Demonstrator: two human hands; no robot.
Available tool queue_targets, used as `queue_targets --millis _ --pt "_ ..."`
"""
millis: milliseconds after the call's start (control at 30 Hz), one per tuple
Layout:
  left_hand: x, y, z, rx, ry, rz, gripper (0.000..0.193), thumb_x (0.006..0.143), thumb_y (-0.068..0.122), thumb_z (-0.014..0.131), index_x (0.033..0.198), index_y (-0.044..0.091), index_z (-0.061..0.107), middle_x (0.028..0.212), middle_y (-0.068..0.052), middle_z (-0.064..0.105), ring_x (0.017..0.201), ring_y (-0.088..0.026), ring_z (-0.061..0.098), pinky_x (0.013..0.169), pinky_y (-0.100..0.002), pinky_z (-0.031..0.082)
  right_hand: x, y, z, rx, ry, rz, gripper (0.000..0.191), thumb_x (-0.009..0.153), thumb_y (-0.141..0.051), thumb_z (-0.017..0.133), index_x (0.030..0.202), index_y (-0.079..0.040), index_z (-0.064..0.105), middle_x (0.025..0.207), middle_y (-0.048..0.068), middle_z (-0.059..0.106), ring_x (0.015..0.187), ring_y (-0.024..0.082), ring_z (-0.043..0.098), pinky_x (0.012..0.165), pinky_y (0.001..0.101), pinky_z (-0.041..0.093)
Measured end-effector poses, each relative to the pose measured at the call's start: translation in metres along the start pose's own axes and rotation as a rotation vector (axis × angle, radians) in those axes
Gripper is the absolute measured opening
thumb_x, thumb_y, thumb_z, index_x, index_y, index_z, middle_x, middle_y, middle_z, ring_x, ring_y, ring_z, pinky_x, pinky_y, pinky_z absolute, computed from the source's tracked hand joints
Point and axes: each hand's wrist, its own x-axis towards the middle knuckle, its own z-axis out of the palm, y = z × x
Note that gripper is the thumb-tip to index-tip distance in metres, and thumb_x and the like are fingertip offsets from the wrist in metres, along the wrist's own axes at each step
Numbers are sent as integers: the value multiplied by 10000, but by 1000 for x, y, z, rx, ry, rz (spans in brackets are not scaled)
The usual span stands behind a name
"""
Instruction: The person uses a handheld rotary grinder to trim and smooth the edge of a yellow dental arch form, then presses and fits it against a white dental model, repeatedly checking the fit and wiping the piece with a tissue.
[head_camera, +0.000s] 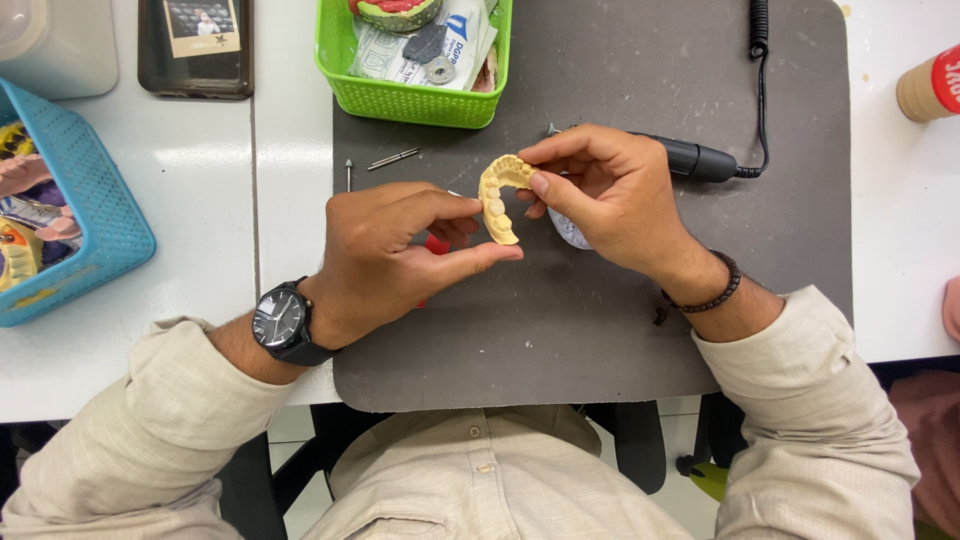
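Chalky arch-shaped dental cast (497, 196), seemingly plaster.

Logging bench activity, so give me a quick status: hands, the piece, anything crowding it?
Left hand and right hand both pinch the yellow dental cast above the grey mat. Black handpiece lies behind the right hand; loose burs beside the left.

Dental cast (498, 198) between hands, above mat (560, 330).
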Motion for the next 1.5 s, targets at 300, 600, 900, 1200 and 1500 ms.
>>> queue_targets --millis 300,600,900,1200,1500 --pt "1 0 0 -2 1 6 381 848 239 937 1075 3 741 917 -86 771 764 -139 756 634 -227 598 1 3 -1 -10 4 -21 192 1054 -11 650 1229 67 634 1160 179 731 1045 190 754 862 313 684" --pt "3 3 -2 -17 24 -11 378 855 115 902 1152 -23 713 962 -102 762 814 -156 767 696 -242 626 1 3 -2 22 27 -7 168 1047 -28 660 1187 47 605 1164 159 718 1042 184 753 878 323 697" --pt "5 0 -3 20 66 -20 382 856 -2 802 1221 -28 690 1019 -121 752 837 -169 768 739 -257 629 -1 1 -1 20 -4 -47 245 1037 -3 737 1223 37 582 1175 155 694 1065 173 728 974 329 650" --pt "6 -4 -5 43 62 11 380 898 -34 757 1268 33 705 1033 -107 728 842 -177 745 715 -269 619 -1 -10 6 -96 -135 -176 443 981 43 749 1379 24 555 1315 151 622 1130 191 720 1009 316 658" --pt "6 -3 -5 24 53 2 377 887 -40 750 1255 21 703 1026 -116 728 828 -186 749 708 -276 614 1 -10 6 -209 -164 -243 398 962 65 736 1335 -2 612 1284 148 630 1080 165 736 938 275 678"
